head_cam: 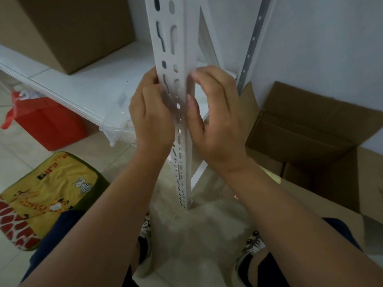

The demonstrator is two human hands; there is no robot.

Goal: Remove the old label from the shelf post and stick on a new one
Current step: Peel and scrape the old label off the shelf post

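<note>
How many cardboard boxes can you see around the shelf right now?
3: a closed box on the shelf at upper left, an open box on the floor at right, and another in front of it. Others may sit outside the frame.

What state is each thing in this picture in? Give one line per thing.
Shelf post: upright, gripped at mid-height.
Left hand: fingers curled round the post's left edge.
Right hand: fingers curled at the post's right edge, blurred.
Label: cannot be made out.
Cardboard box on the right: flaps open.
Cardboard box on the shelf: closed.
</note>
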